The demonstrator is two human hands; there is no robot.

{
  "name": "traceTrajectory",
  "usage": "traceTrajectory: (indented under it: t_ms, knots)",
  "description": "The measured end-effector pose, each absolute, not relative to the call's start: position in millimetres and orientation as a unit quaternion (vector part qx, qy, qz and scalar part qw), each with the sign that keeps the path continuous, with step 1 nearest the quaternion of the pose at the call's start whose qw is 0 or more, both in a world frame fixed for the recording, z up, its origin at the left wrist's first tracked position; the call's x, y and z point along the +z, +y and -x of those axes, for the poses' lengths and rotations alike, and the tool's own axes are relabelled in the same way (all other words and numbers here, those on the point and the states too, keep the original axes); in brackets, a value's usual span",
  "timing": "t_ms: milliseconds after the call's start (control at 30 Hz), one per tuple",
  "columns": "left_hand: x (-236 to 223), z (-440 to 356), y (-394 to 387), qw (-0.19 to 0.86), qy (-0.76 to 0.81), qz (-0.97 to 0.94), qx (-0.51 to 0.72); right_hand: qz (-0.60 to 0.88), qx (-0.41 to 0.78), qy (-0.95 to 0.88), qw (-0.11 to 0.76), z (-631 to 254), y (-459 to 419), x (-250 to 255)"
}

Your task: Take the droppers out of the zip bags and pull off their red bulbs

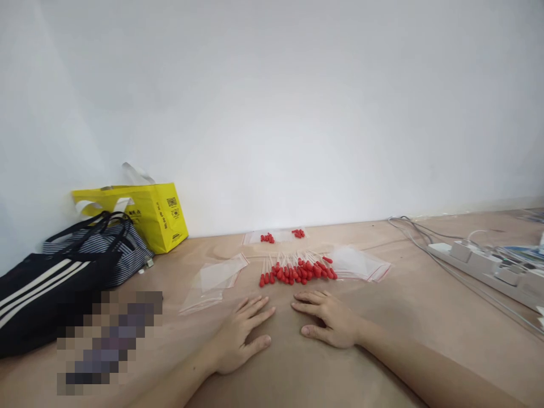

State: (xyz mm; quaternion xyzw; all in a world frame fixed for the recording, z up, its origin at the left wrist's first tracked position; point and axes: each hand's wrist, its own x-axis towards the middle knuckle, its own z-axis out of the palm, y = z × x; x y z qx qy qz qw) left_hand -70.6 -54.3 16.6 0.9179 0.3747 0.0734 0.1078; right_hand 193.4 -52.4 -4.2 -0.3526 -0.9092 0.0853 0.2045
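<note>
My left hand [243, 334] lies flat on the table, palm down, with its fingers apart and nothing in it. Opposite it, my right hand [329, 318] also rests palm down, fingers spread and holding nothing. Just beyond both hands is a pile of thin pale sticks with red tips [297, 271], the red ends toward me. Clear zip bags [221, 275] lie to the left of the pile. On its right is a stack of clear zip bags [359, 264]. Farther back, bags holding more red-tipped sticks [267, 238] lie near the wall.
At the left stand a yellow bag [164, 218], a striped bag [127, 255] and a black bag with white stripes [55, 283]. A pixelated patch [114, 343] hides something before them. A white power strip [488, 272] with cables [429, 252] lies at the right.
</note>
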Motion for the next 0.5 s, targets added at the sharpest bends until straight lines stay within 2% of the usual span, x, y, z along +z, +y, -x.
traceTrajectory:
  t_ms: [500]
  knots:
    - [12.8,72.1,-49.9,0.108,0.393,-0.910,0.078,0.374,0.099,-0.896,0.217,-192.0,-51.8,-3.1]
